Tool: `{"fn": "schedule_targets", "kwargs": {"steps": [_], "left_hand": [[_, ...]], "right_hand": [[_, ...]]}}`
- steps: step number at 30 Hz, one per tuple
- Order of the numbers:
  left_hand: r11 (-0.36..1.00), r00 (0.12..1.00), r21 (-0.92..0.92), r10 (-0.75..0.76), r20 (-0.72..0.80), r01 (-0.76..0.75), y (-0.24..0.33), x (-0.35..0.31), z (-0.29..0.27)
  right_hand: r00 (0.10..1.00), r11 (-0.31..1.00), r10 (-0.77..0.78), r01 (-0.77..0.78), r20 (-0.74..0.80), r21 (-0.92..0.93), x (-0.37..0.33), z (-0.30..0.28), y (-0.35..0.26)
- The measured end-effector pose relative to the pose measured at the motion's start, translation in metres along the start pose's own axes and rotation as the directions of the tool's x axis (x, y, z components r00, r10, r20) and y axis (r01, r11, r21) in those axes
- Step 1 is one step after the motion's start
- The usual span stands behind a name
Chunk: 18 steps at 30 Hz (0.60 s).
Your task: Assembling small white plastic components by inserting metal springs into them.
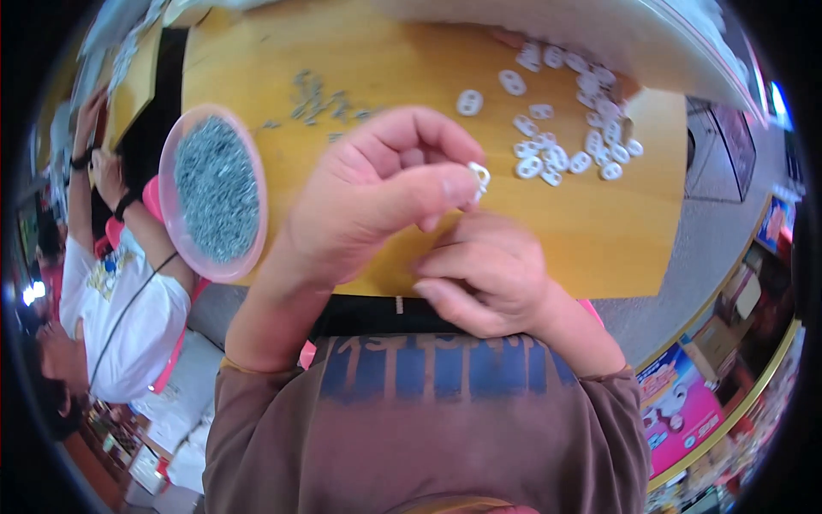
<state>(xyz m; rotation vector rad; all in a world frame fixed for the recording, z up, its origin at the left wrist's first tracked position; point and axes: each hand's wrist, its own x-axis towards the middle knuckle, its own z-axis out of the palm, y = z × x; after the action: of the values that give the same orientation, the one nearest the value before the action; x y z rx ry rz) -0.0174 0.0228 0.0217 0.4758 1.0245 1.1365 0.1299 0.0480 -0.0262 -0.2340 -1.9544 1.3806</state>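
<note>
Pinched between the thumb and forefinger of my left hand point(385, 184) is a small white plastic piece with holes point(480, 182), held up over the table. Just below and to the right of it, my right hand point(488, 274) has its fingers curled in with the thumb close against them. It is smeared by motion, and anything in its fingertips cannot be made out. Similar white two-holed pieces point(580, 162) lie scattered at the right of the table. Small grey metal parts, seemingly screws point(312, 98), lie loose beyond my left hand.
A pink oval basin point(169, 206) full of small grey metal parts stands on the yellow table point(599, 248) at its left edge. White sacking point(591, 38) lies along the far side. Another person point(128, 317) works at the left. Boxes point(685, 403) stand at the right.
</note>
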Motion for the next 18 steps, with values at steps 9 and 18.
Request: {"fn": "schedule_targets", "kwargs": {"steps": [9, 18], "left_hand": [[0.996, 0.993, 0.092, 0.003, -0.116, 0.008, -0.019, -0.060, -0.059], [0.996, 0.995, -0.012, 0.091, -0.046, -0.091, -0.032, -0.059, -0.078]], "right_hand": [[0.896, 0.888, 0.428, -0.441, -0.117, -0.132, 0.037, -0.002, -0.014], [0.983, 0.718, 0.183, -0.116, 0.025, -0.686, 0.084, 0.012, 0.023]]}}
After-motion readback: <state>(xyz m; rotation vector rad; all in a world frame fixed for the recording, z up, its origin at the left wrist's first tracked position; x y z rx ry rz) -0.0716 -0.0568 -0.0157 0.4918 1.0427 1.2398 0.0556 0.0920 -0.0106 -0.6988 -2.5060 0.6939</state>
